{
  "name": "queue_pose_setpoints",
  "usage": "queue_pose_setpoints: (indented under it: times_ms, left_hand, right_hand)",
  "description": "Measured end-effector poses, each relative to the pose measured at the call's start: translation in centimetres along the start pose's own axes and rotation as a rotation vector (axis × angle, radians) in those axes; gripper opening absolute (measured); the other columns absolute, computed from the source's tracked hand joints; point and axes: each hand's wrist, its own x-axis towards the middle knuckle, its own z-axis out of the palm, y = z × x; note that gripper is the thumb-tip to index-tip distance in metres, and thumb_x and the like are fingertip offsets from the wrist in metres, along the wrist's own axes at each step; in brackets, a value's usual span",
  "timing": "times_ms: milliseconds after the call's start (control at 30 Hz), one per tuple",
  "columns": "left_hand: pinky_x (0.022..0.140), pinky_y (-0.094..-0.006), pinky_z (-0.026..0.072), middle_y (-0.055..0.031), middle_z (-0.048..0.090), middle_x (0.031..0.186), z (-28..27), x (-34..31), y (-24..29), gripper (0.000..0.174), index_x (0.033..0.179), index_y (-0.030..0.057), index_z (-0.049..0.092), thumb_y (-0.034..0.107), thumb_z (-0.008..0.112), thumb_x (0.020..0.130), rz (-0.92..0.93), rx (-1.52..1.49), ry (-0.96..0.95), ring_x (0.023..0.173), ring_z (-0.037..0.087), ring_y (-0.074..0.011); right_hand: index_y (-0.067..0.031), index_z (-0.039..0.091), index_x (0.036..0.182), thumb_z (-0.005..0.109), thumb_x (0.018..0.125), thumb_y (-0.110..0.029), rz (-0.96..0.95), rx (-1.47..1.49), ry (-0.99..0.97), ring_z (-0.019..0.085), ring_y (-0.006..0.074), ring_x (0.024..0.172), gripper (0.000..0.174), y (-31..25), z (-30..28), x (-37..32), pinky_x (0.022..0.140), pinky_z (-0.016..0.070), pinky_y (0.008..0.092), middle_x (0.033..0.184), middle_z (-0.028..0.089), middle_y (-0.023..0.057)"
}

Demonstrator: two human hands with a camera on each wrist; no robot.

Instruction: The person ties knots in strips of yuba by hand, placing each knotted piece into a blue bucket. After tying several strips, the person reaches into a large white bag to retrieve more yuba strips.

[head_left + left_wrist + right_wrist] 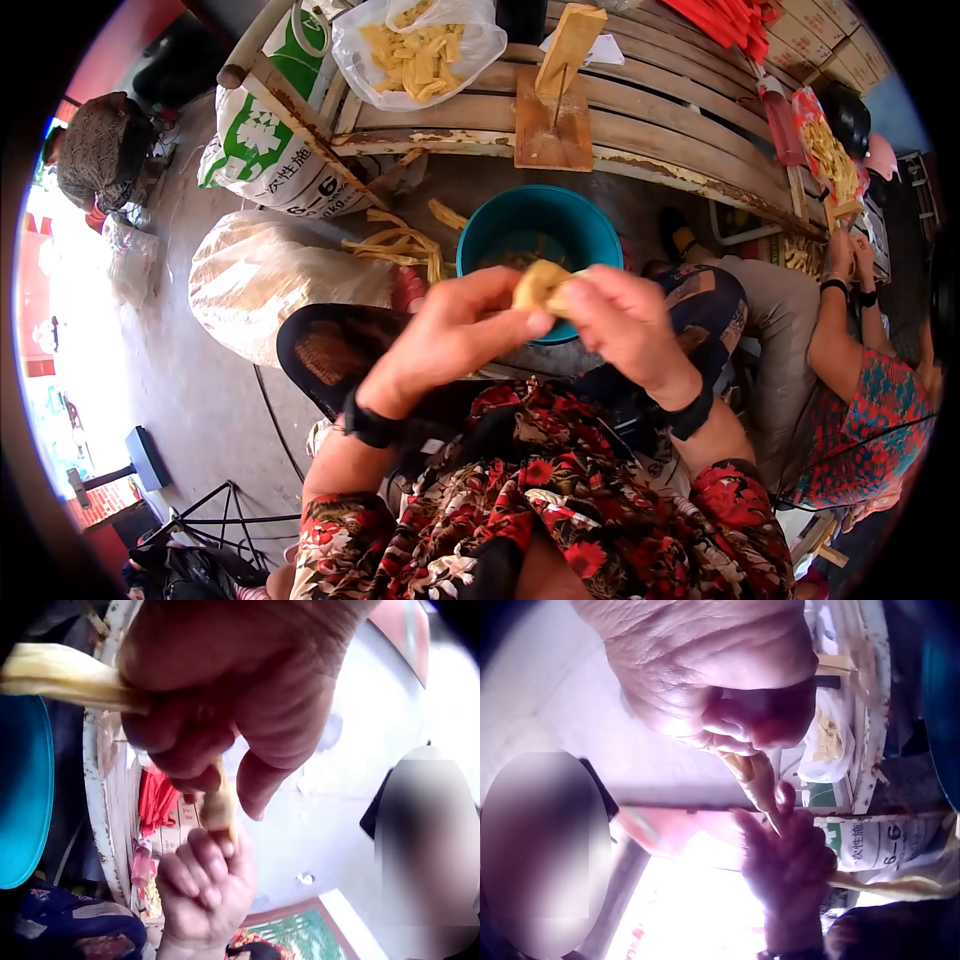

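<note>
Slatted wooden surface (650, 120), beyond teal basin (530, 225): carries wooden block (553, 130) and clear bag of yellow pieces (420, 50). Printed sack (260, 140): near basin, against that surface. Yellow strip (538, 285): held just above basin's near rim. Left hand (450, 340): fingers pinching strip. Right hand (625, 325): fingers pinching strip's other end.

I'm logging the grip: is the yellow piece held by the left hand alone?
No, the left hand and the right hand both pinch the yellow piece between them, above the teal basin.
</note>
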Motion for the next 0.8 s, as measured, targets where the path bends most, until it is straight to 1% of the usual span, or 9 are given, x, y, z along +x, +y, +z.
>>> queue_pose_setpoints:
  times_ms: [67, 167, 300, 433, 467, 567, 600, 633, 800]
  left_hand:
    - [0.054, -0.0173, 0.0419, 0.0003, 0.061, 0.078, -2.0, 0.0, -0.9, 0.023, 0.101, 0.0006, 0.064, 0.016, 0.068, 0.084, 0.114, 0.007, 0.065, 0.065, 0.052, -0.0028]
    - [0.045, -0.0171, 0.0351, 0.0014, 0.059, 0.068, -2.8, 0.5, -0.4, 0.015, 0.092, 0.0, 0.067, 0.013, 0.067, 0.084, 0.042, 0.106, 0.145, 0.053, 0.049, -0.0026]
    - [0.047, -0.02, 0.038, -0.0011, 0.06, 0.067, -2.9, 1.4, 0.5, 0.014, 0.092, 0.0005, 0.067, 0.011, 0.069, 0.082, 0.25, 0.272, 0.151, 0.055, 0.052, -0.0058]
    - [0.049, -0.023, 0.0409, -0.005, 0.061, 0.069, -2.7, 3.3, 0.8, 0.015, 0.091, 0.0014, 0.067, 0.009, 0.071, 0.079, 0.456, 0.446, 0.144, 0.057, 0.055, -0.0091]
    - [0.049, -0.0237, 0.0417, -0.006, 0.062, 0.07, -2.9, 3.6, 0.9, 0.015, 0.091, 0.0017, 0.067, 0.009, 0.071, 0.079, 0.472, 0.458, 0.154, 0.058, 0.055, -0.0098]
    - [0.053, -0.0233, 0.0436, -0.0054, 0.064, 0.074, -3.0, 3.7, 1.1, 0.014, 0.091, 0.0019, 0.068, 0.01, 0.071, 0.079, 0.463, 0.463, 0.119, 0.062, 0.057, -0.0093]
    - [0.059, -0.0232, 0.0455, -0.0042, 0.065, 0.076, -3.1, 2.9, 2.3, 0.012, 0.09, 0.0019, 0.068, 0.008, 0.07, 0.08, 0.146, 0.286, 0.145, 0.067, 0.058, -0.009]
    - [0.063, -0.0232, 0.0458, -0.0029, 0.065, 0.077, -3.9, 3.3, 2.0, 0.011, 0.09, 0.0015, 0.069, 0.007, 0.069, 0.081, 0.192, 0.144, 0.156, 0.07, 0.058, -0.0087]
    - [0.063, -0.0251, 0.0466, -0.006, 0.065, 0.076, -4.9, 4.9, 1.7, 0.011, 0.088, -0.0001, 0.068, 0.006, 0.069, 0.079, 0.084, 0.222, 0.169, 0.07, 0.06, -0.0114]
  right_hand:
    - [-0.004, 0.054, 0.077, 0.048, 0.096, -0.028, 0.009, 0.208, 0.002, 0.047, 0.0029, 0.052, 0.031, 0.5, -1.1, -0.6, 0.046, 0.0371, 0.0172, 0.063, 0.052, -0.0014]
    - [-0.0022, 0.057, 0.081, 0.048, 0.096, -0.03, 0.177, 0.074, -0.099, 0.05, 0.0048, 0.054, 0.033, -0.5, -1.7, 0.4, 0.049, 0.0409, 0.0184, 0.064, 0.054, 0.0003]
    - [0.0024, 0.061, 0.093, 0.046, 0.095, -0.041, 0.03, 0.092, -0.048, 0.061, 0.0124, 0.066, 0.046, 0.6, -3.9, 2.9, 0.062, 0.0493, 0.0238, 0.075, 0.063, 0.0073]
    - [0.0023, 0.061, 0.092, 0.047, 0.094, -0.043, 0.211, 0.196, -0.421, 0.063, 0.0151, 0.07, 0.047, -0.9, -4.9, 4.0, 0.064, 0.0503, 0.0244, 0.076, 0.063, 0.007]
    - [0.0019, 0.061, 0.089, 0.048, 0.095, -0.039, 0.198, 0.237, -0.413, 0.06, 0.0115, 0.06, 0.044, -0.8, -4.7, 4.0, 0.058, 0.0486, 0.0234, 0.072, 0.062, 0.0064]
    - [0.002, 0.059, 0.086, 0.048, 0.096, -0.034, 0.103, 0.237, -0.296, 0.052, 0.0068, 0.05, 0.039, -0.2, -4.7, 3.5, 0.048, 0.0436, 0.0207, 0.068, 0.06, 0.0061]
    - [0.0022, 0.059, 0.083, 0.047, 0.097, -0.029, 0.083, 0.207, -0.29, 0.045, 0.0039, 0.045, 0.036, -2.0, -4.4, 2.5, 0.041, 0.0376, 0.0185, 0.064, 0.058, 0.0052]
    - [0.0024, 0.059, 0.083, 0.048, 0.097, -0.028, 0.0, 0.236, -0.238, 0.045, 0.0033, 0.045, 0.035, -1.8, -3.8, 1.9, 0.038, 0.0347, 0.0176, 0.064, 0.057, 0.004]
    - [0.0035, 0.063, 0.095, 0.038, 0.098, -0.041, 0.103, 0.131, -0.221, 0.064, 0.0141, 0.074, 0.051, 0.3, -6.4, 5.0, 0.068, 0.0505, 0.025, 0.078, 0.066, 0.0094]
